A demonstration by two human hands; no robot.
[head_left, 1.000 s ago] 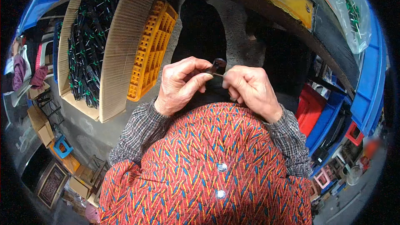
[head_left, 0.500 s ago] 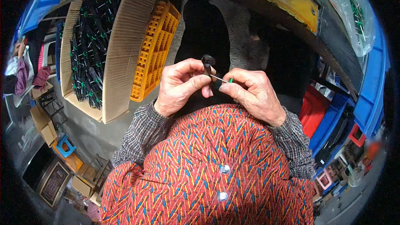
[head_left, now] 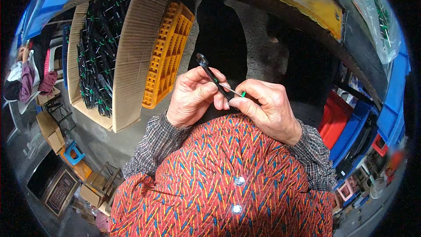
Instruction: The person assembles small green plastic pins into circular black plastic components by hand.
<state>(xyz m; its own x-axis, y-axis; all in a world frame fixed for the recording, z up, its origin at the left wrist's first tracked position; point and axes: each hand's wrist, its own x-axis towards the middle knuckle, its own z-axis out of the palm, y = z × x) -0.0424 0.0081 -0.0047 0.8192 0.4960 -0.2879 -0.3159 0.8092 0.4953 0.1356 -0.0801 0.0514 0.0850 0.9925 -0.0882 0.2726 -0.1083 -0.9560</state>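
Gripping a slim, black, round-ended bar (head_left: 212, 74) in the left hand (head_left: 189, 98), mid-scene! Pinching a thin, green-ended silver metal rod (head_left: 232, 90) in the right hand (head_left: 272, 109), right by the bar; can't tell if joined. Apparently midway, yet to release either; similar-coloured pieces (head_left: 97, 57) heaped far left in a brown cardboard box (head_left: 131, 72).

Green tip (head_left: 244, 94) pt.-hidden, R hand (head_left: 272, 110)

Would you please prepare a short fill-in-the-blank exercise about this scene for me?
1. The left hand holds a long piece coloured ____.
2. The right hand pinches a thin metal rod with a small ____ part.
3. The open cardboard box stands to the ____ of the yellow plastic crate.

Missing words: black; green; left.
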